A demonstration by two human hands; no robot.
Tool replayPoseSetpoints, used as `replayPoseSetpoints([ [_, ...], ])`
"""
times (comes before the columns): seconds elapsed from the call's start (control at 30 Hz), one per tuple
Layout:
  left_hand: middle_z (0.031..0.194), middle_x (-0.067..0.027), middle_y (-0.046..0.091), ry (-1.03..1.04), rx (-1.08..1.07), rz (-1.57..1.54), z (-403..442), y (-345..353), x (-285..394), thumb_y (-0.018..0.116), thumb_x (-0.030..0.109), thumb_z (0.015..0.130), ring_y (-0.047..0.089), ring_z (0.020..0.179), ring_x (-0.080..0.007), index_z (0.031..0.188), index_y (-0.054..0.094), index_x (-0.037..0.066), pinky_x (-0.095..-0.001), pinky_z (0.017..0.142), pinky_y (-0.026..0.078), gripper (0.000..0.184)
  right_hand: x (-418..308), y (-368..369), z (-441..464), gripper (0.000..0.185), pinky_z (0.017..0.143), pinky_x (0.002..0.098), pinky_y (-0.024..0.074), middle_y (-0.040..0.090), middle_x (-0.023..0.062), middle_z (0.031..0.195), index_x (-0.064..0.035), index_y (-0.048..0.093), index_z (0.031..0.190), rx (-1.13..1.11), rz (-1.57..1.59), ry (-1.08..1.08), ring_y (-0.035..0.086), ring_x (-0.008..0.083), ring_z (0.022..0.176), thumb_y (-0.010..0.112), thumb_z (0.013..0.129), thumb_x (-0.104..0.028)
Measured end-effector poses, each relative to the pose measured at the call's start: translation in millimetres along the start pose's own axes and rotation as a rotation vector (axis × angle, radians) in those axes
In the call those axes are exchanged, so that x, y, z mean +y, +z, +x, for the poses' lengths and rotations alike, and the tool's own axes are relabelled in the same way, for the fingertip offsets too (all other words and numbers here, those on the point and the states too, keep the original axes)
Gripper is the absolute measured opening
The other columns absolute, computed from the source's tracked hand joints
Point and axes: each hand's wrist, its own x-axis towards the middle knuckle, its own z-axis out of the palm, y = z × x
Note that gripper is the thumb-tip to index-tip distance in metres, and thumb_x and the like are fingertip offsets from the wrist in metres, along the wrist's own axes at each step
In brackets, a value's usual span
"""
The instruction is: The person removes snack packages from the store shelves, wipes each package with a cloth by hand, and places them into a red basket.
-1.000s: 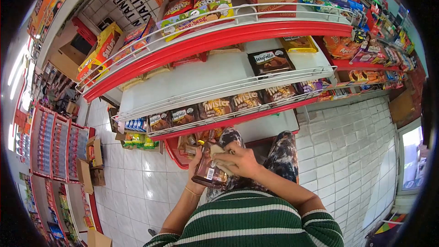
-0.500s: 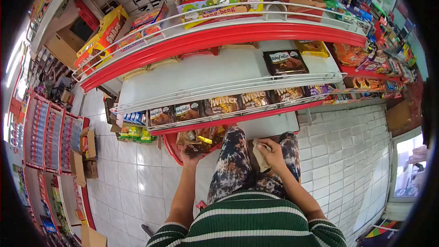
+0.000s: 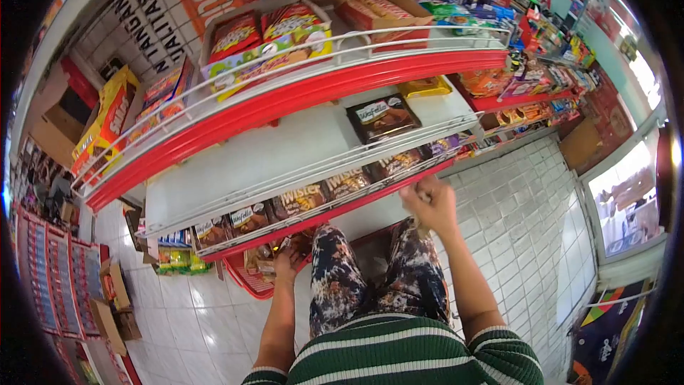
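My left hand (image 3: 286, 262) reaches down into a red basket (image 3: 248, 283) by my left knee, its fingers among brown and gold packets (image 3: 265, 255). Whether it grips one is hard to make out. Blurred and closed, my right hand (image 3: 433, 207) is raised just beyond the red front edge of the lower shelf, above my right knee. A bit of beige cloth (image 3: 423, 229) shows beneath its fingers. On the middle shelf (image 3: 263, 153) a dark Wafello packet (image 3: 383, 118) lies near a yellow packet (image 3: 425, 86). Wafello and Twister packets (image 3: 299, 198) line the shelf below.
The top shelf's red edge (image 3: 299, 105) and wire rail stretch across in front of me. Boxes of snacks (image 3: 267, 36) stand on it. Bottle racks (image 3: 57, 271) and open cartons (image 3: 108, 314) are at the left. A glass door (image 3: 627, 196) is at the right.
The brown packet last seen in my left hand is now indistinct among those in the basket. My right hand has risen from between my knees toward the shelf edge. The view has shifted.
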Motion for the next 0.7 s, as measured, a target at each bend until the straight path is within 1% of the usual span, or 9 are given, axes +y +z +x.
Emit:
replayPoseSetpoints([
  [0.1,0.093,-0.0105,0.059,0.193,-0.003,0.04,-67.6,44.2,18.6,0.05,0.009,0.084,0.059,0.083,-0.0238,0.1,0.053,0.006,-0.0371,0.065,0.049,0.016,-37.9,-26.4,42.5,0.034,0.055,0.0372,0.0411,0.055,0.0074,0.063,-0.0064,0.055,0.071,0.139,-0.233,-0.03,0.055,0.029,0.06,0.068,0.066,-0.037],
  [0.23,0.092,-0.011,0.06,0.243,-0.081,0.067,-103.1,66.7,20.9,0.057,0.008,0.08,0.06,0.078,-0.0218,0.101,0.053,0.007,-0.033,0.061,0.049,0.022,-31.1,-38.5,114.2,0.041,0.062,0.0385,0.046,0.06,0.014,0.07,-0.0057,0.06,0.077,-0.003,-0.555,-0.09,0.06,0.031,0.071,0.064,0.067,-0.045],
  [0.3,0.091,-0.0107,0.061,0.27,-0.194,0.024,-109.5,66.5,17.5,0.057,0.008,0.079,0.061,0.077,-0.0219,0.101,0.053,0.007,-0.032,0.061,0.049,0.022,-36.8,-39.5,149.2,0.048,0.065,0.0396,0.0473,0.062,0.0164,0.078,-0.0046,0.062,0.082,-0.135,-0.698,0.015,0.061,0.0318,0.076,0.061,0.067,-0.051],
  [0.4,0.091,-0.0101,0.061,0.32,-0.324,-0.014,-122.2,72.8,17.9,0.058,0.009,0.078,0.061,0.074,-0.0216,0.101,0.054,0.007,-0.0301,0.058,0.049,0.023,-4.2,-21.4,194.5,0.061,0.071,0.038,0.0483,0.062,0.017,0.092,-0.0049,0.063,0.092,-0.32,-0.783,-0.058,0.06,0.0303,0.085,0.068,0.056,-0.054],
  [0.43,0.091,-0.0099,0.061,0.339,-0.316,0.029,-131.2,80.1,20.7,0.058,0.009,0.078,0.06,0.074,-0.0213,0.101,0.054,0.008,-0.03,0.059,0.049,0.023,-0.9,-17.6,193.1,0.051,0.069,0.0354,0.0485,0.064,0.0116,0.086,-0.0109,0.066,0.079,-0.235,-0.833,-0.133,0.062,0.0251,0.081,0.068,0.054,-0.055],
  [0.47,0.091,-0.0098,0.061,0.361,-0.307,0.071,-140.5,87.5,24.5,0.058,0.01,0.078,0.06,0.074,-0.0209,0.101,0.054,0.008,-0.0298,0.06,0.049,0.023,-6.7,-15.5,194.7,0.053,0.072,0.0351,0.048,0.064,0.0106,0.089,-0.0119,0.067,0.084,-0.326,-0.849,0.005,0.061,0.0244,0.084,0.07,0.053,-0.054],
  [0.53,0.091,-0.0092,0.061,0.363,-0.337,0.085,-154.0,97.5,31.2,0.057,0.011,0.079,0.059,0.076,-0.0195,0.101,0.054,0.009,-0.0297,0.063,0.048,0.022,-4.1,-6.7,195.4,0.053,0.074,0.0335,0.0472,0.064,0.0094,0.091,-0.0123,0.066,0.089,-0.316,-0.879,-0.051,0.06,0.0234,0.088,0.072,0.053,-0.051],
  [0.67,0.091,-0.0076,0.061,0.35,-0.403,0.113,-163.9,112.2,38.9,0.054,0.012,0.083,0.058,0.077,-0.0179,0.104,0.053,0.008,-0.0298,0.065,0.047,0.021,-18.2,-8.0,183.0,0.037,0.073,0.0332,0.0475,0.064,0.0098,0.091,-0.0109,0.067,0.081,-0.196,-0.75,-0.01,0.061,0.0228,0.088,0.073,0.055,-0.036],
  [0.7,0.091,-0.0067,0.061,0.363,-0.421,0.119,-176.0,121.0,41.1,0.052,0.013,0.084,0.058,0.076,-0.0171,0.104,0.052,0.008,-0.0289,0.065,0.047,0.02,-28.0,-14.1,181.1,0.032,0.072,0.0331,0.0475,0.064,0.0113,0.091,-0.0107,0.066,0.081,-0.29,-0.682,0.048,0.061,0.0235,0.088,0.07,0.056,-0.031],
])
